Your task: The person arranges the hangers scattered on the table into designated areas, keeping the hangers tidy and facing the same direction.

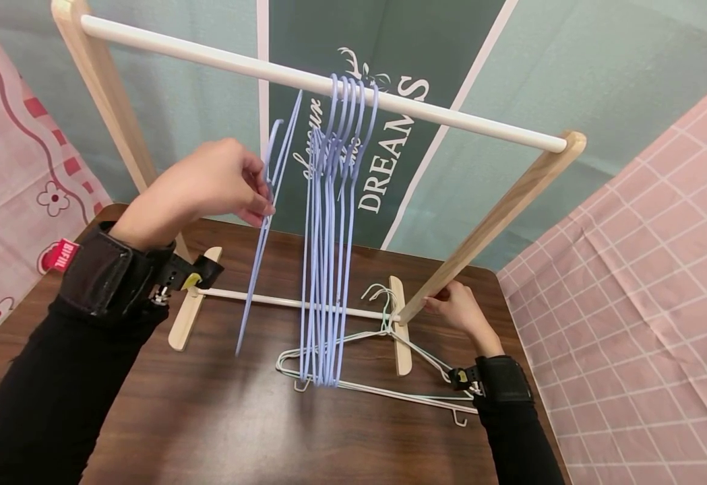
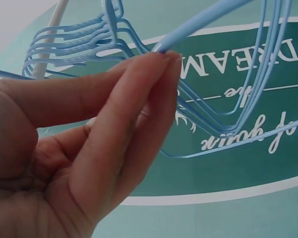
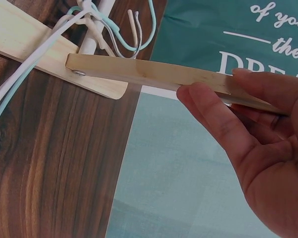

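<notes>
My left hand (image 1: 226, 178) pinches a light blue hanger (image 1: 250, 296) between thumb and fingers. Its hook sits below the white rail (image 1: 207, 55), apart from it. In the left wrist view the blue hanger (image 2: 203, 24) rises from the fingertips. Several matching blue hangers (image 1: 329, 269) hang by their hooks near the rail's middle, to the right of that hand. Low on the right, my right hand (image 1: 459, 310) grips the rack's right wooden upright (image 1: 493, 209) close to its foot. The right wrist view has the thumb and fingers on either side of this upright (image 3: 154, 72).
White and pale green hangers (image 1: 389, 389) lie on the brown table (image 1: 238, 424), against the lower bar (image 1: 280, 300) and right foot (image 1: 403, 357). The left upright (image 1: 107, 94) stands behind my left forearm. Curtains surround the table, a green printed one (image 1: 450, 195) behind.
</notes>
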`<move>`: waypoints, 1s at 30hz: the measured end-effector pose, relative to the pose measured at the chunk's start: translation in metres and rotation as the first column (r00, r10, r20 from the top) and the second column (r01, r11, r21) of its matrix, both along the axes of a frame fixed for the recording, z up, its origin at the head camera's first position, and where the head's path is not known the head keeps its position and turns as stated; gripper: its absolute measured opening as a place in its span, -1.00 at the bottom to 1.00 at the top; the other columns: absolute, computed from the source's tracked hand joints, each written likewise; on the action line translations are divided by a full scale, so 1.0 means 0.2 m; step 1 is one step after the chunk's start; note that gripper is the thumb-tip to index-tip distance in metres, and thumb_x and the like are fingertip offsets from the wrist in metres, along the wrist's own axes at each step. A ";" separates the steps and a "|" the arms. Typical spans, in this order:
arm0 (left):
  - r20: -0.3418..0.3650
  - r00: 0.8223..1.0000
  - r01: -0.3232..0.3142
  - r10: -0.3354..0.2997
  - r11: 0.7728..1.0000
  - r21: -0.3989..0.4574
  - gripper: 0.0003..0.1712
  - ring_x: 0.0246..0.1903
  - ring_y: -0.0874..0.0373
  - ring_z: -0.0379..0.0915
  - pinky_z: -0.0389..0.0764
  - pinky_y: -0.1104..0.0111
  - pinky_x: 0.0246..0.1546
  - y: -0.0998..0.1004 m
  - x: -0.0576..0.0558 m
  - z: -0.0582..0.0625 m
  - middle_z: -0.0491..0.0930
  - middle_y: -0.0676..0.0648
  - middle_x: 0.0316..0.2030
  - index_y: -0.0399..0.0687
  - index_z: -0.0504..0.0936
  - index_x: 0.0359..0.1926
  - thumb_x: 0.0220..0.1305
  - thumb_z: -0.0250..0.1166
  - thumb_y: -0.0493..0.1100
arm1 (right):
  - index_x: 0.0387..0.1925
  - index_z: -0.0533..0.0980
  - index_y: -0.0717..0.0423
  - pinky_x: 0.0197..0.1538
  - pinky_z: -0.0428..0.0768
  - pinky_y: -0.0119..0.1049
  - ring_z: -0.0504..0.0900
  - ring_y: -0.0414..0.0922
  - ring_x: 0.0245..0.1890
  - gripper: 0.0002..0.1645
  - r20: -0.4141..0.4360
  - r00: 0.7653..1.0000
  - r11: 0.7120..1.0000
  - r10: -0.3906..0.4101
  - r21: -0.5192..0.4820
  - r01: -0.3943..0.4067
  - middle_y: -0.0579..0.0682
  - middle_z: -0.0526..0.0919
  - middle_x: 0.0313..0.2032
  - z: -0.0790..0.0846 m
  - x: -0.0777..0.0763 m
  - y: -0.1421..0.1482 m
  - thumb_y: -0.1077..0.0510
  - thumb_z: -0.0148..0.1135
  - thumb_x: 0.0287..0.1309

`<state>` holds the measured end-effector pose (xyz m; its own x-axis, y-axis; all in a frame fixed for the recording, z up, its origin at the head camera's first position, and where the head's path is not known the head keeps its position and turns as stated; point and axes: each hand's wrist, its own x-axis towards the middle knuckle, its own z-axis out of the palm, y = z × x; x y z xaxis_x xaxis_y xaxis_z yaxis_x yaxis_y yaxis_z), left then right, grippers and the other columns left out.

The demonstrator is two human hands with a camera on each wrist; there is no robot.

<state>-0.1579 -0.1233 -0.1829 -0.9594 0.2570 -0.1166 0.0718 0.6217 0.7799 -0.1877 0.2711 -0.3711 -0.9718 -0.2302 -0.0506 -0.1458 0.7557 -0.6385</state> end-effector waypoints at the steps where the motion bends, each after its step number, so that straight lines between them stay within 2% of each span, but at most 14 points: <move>1: 0.003 1.000 -0.002 0.002 1.000 0.004 -0.87 -0.53 0.10 0.61 0.60 0.34 -0.43 0.00 0.00 0.01 0.58 -0.16 -0.47 -0.37 0.48 -0.44 0.07 0.29 -0.40 | -0.19 0.46 0.47 -0.30 0.60 -0.07 0.65 0.08 -0.37 -0.74 -0.001 1.000 1.000 0.000 0.000 0.000 0.31 0.59 -0.36 0.00 0.00 0.00 0.34 0.20 0.10; 9: -0.020 1.000 0.009 -0.010 0.999 -0.040 -0.85 -0.54 0.12 0.61 0.59 0.35 -0.37 0.03 -0.01 0.08 0.61 -0.11 -0.49 -0.32 0.51 -0.44 0.04 0.34 -0.34 | -0.21 0.47 0.46 -0.31 0.60 -0.07 0.65 0.08 -0.38 -0.76 -0.010 1.000 1.000 0.005 0.010 -0.005 0.30 0.60 -0.37 0.00 0.00 0.00 0.33 0.20 0.10; 17: -0.046 0.999 -0.008 0.004 0.996 -0.092 -0.89 -0.50 0.13 0.62 0.59 0.33 -0.29 0.08 0.00 0.13 0.60 -0.18 -0.36 -0.32 0.51 -0.40 0.14 0.27 -0.32 | -0.21 0.47 0.47 -0.31 0.60 -0.07 0.64 0.13 -0.36 -0.76 -0.014 1.000 1.000 0.008 0.002 -0.008 0.31 0.59 -0.37 0.00 0.00 0.00 0.34 0.19 0.10; 23: -0.057 0.998 0.007 -0.012 0.997 -0.076 -0.90 -0.49 0.11 0.62 0.60 0.33 -0.32 0.11 -0.01 0.15 0.59 -0.18 -0.37 -0.34 0.51 -0.42 0.13 0.25 -0.35 | -0.22 0.48 0.45 -0.34 0.61 -0.11 0.64 0.12 -0.37 -0.77 -0.020 1.000 1.000 0.013 0.008 -0.013 0.29 0.60 -0.38 0.00 0.00 0.00 0.33 0.20 0.10; 30: -0.071 0.997 0.022 -0.028 0.997 -0.074 -0.90 -0.48 0.12 0.62 0.55 0.26 -0.16 0.13 -0.03 0.18 0.60 -0.17 -0.34 -0.33 0.52 -0.40 0.13 0.26 -0.33 | -0.21 0.47 0.46 -0.32 0.60 -0.08 0.64 0.15 -0.35 -0.76 -0.007 1.000 1.000 0.011 -0.010 -0.011 0.30 0.60 -0.37 0.00 0.00 0.01 0.33 0.19 0.10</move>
<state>-0.1632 -0.0968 -0.1473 -0.9593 0.2743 -0.0672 0.1419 0.6739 0.7251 -0.1875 0.2730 -0.3712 -0.9695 -0.2416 -0.0414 -0.1587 0.7476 -0.6449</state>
